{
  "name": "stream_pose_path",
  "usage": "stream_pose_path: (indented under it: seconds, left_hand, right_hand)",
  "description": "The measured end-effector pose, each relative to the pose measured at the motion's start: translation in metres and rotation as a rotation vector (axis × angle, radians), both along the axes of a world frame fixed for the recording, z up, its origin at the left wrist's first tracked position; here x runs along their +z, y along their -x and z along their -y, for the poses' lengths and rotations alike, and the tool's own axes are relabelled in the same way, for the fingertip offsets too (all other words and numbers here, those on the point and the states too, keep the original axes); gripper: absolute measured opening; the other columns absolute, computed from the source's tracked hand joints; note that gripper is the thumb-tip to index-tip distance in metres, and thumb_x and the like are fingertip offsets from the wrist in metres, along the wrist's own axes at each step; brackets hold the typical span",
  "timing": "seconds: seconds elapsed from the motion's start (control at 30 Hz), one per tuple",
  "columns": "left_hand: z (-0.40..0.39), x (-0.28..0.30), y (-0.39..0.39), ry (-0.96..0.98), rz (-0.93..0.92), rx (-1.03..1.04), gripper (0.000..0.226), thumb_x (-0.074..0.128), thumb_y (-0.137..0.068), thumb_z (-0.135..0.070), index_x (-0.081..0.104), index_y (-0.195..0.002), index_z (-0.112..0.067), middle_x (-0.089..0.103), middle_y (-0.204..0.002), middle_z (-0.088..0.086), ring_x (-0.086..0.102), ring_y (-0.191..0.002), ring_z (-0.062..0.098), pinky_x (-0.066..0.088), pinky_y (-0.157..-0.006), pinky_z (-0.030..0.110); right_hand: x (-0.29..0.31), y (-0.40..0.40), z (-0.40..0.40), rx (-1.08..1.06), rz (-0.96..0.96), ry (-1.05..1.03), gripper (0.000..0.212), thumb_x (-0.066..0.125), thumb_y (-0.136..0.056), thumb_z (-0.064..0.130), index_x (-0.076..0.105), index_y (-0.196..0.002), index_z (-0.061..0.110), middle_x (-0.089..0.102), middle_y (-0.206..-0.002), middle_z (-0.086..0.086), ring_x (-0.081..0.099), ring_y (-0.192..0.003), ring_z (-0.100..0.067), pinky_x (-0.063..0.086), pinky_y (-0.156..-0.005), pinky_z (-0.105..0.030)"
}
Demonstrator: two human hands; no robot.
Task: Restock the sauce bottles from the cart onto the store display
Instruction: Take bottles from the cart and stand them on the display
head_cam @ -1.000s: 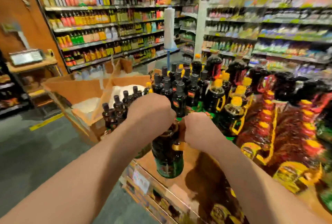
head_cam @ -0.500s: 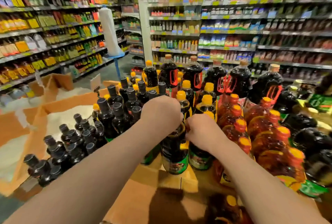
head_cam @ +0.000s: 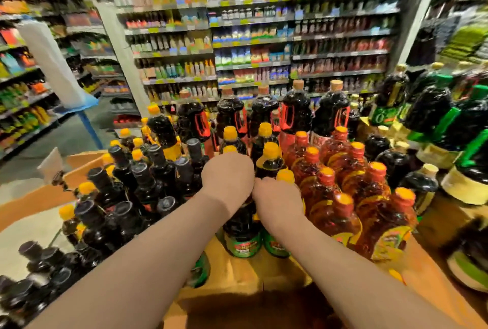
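Note:
My left hand [head_cam: 228, 178] is closed over the top of a dark sauce bottle with a green label [head_cam: 241, 239], which stands on the brown cardboard display top [head_cam: 264, 273]. Right beside it, my right hand [head_cam: 278, 200] grips the neck of a second green-labelled dark bottle [head_cam: 274, 244], also on the cardboard. Both hands touch each other. Behind them stand dark bottles with yellow caps [head_cam: 269, 159]. The caps under my hands are hidden.
Black-capped dark bottles [head_cam: 148, 183] crowd the left side. Amber bottles with orange caps [head_cam: 343, 196] stand right of my hands, large red-handled jugs [head_cam: 293, 114] behind, green-handled jugs [head_cam: 433, 114] far right. An open cardboard box [head_cam: 39, 194] sits at left. Store shelves [head_cam: 253, 43] fill the background.
Both hands carried the two bottles right from over the display's edge and lowered them onto the cardboard among the display bottles. My view swung right, away from the cart box.

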State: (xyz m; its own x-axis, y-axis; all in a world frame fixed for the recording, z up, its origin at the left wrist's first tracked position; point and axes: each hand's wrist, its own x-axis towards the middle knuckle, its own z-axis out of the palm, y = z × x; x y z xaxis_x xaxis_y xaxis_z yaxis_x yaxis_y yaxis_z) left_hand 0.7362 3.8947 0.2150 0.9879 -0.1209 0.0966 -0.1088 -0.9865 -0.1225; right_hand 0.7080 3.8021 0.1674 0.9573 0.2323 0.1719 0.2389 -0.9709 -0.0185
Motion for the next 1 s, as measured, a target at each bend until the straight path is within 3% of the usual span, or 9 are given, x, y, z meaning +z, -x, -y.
stream_pose_path:
  seconds: [0.1, 0.2, 0.37, 0.5, 0.57, 0.7, 0.87, 0.93, 1.0]
  left_hand:
    - [0.003, -0.004, 0.000, -0.034, -0.017, 0.011, 0.018, 0.050, -0.093, -0.008, 0.060, -0.080, -0.016, 0.055, -0.076, 0.002, 0.059, -0.073, 0.025, 0.046, -0.054, 0.034]
    - [0.005, -0.004, 0.000, -0.047, -0.021, 0.017, 0.020, 0.048, -0.092, -0.005, 0.056, -0.077, -0.015, 0.050, -0.071, 0.002, 0.054, -0.069, 0.023, 0.043, -0.053, 0.033]
    - [0.006, -0.005, 0.003, -0.059, -0.038, 0.055, 0.026, 0.047, -0.092, -0.002, 0.048, -0.070, -0.015, 0.050, -0.076, 0.002, 0.051, -0.072, 0.024, 0.041, -0.056, 0.033]
    - [0.003, -0.005, 0.002, 0.010, -0.041, 0.110, 0.034, 0.051, -0.096, -0.019, 0.043, -0.063, -0.018, 0.048, -0.069, 0.001, 0.055, -0.069, 0.024, 0.043, -0.055, 0.033]
    - [0.003, -0.001, 0.005, 0.044, -0.034, 0.147, 0.035, 0.053, -0.095, -0.026, 0.043, -0.063, -0.018, 0.048, -0.071, 0.003, 0.056, -0.070, 0.025, 0.044, -0.055, 0.033]
    - [0.008, 0.016, 0.016, 0.116, -0.013, 0.195, 0.038, 0.057, -0.094, -0.029, 0.042, -0.061, -0.017, 0.047, -0.068, 0.003, 0.054, -0.067, 0.024, 0.044, -0.055, 0.033]
    - [0.019, 0.025, 0.048, 0.145, 0.090, 0.177, 0.036, 0.062, -0.091, -0.038, 0.044, -0.073, -0.013, 0.038, -0.069, -0.002, 0.047, -0.073, 0.022, 0.040, -0.060, 0.031]
    - [0.024, 0.021, 0.065, 0.166, 0.116, 0.230, 0.035, 0.063, -0.089, -0.042, 0.050, -0.079, -0.011, 0.042, -0.071, -0.001, 0.050, -0.072, 0.023, 0.042, -0.060, 0.032]
    - [0.029, 0.015, 0.080, 0.191, 0.100, 0.302, 0.040, 0.063, -0.088, -0.045, 0.047, -0.068, -0.014, 0.045, -0.067, 0.000, 0.053, -0.067, 0.024, 0.044, -0.057, 0.032]
  right_hand:
    - [-0.001, 0.004, -0.002, 0.015, 0.019, 0.046, 0.020, 0.043, -0.092, 0.000, 0.057, -0.102, 0.011, 0.063, -0.099, -0.005, 0.065, -0.088, -0.027, 0.033, -0.053, -0.032]
    - [0.000, 0.007, -0.002, 0.036, 0.004, 0.054, 0.020, 0.042, -0.092, -0.001, 0.057, -0.099, 0.010, 0.064, -0.100, -0.006, 0.065, -0.089, -0.027, 0.030, -0.047, -0.030]
    - [-0.004, 0.016, 0.002, 0.041, 0.025, 0.032, 0.021, 0.041, -0.095, 0.001, 0.055, -0.109, 0.008, 0.063, -0.100, -0.006, 0.064, -0.086, -0.028, 0.035, -0.055, -0.033]
    - [-0.007, 0.021, 0.008, 0.039, 0.018, -0.031, 0.022, 0.042, -0.093, 0.001, 0.054, -0.111, 0.008, 0.063, -0.099, -0.007, 0.064, -0.087, -0.030, 0.035, -0.057, -0.034]
    - [-0.008, 0.025, 0.010, 0.050, 0.048, -0.080, 0.019, 0.049, -0.089, 0.003, 0.055, -0.106, 0.009, 0.062, -0.094, -0.005, 0.064, -0.081, -0.029, 0.032, -0.050, -0.029]
    - [-0.008, 0.030, 0.012, 0.071, 0.146, -0.155, 0.019, 0.077, -0.067, 0.017, 0.061, -0.075, 0.012, 0.056, -0.060, -0.001, 0.055, -0.045, -0.023, 0.011, -0.041, -0.018]
    - [-0.004, 0.035, 0.026, 0.193, 0.149, -0.211, 0.023, 0.084, -0.064, 0.022, 0.064, -0.069, 0.011, 0.057, -0.062, -0.004, 0.056, -0.048, -0.023, 0.033, -0.041, -0.024]
    - [-0.006, 0.041, 0.029, 0.250, 0.131, -0.173, 0.026, 0.086, -0.058, 0.023, 0.061, -0.060, 0.016, 0.052, -0.056, -0.001, 0.051, -0.041, -0.020, 0.030, -0.036, -0.021]
    - [-0.016, 0.046, 0.032, 0.312, 0.104, -0.175, 0.022, 0.083, -0.062, 0.023, 0.061, -0.062, 0.020, 0.050, -0.056, 0.001, 0.049, -0.040, -0.018, 0.024, -0.034, -0.021]
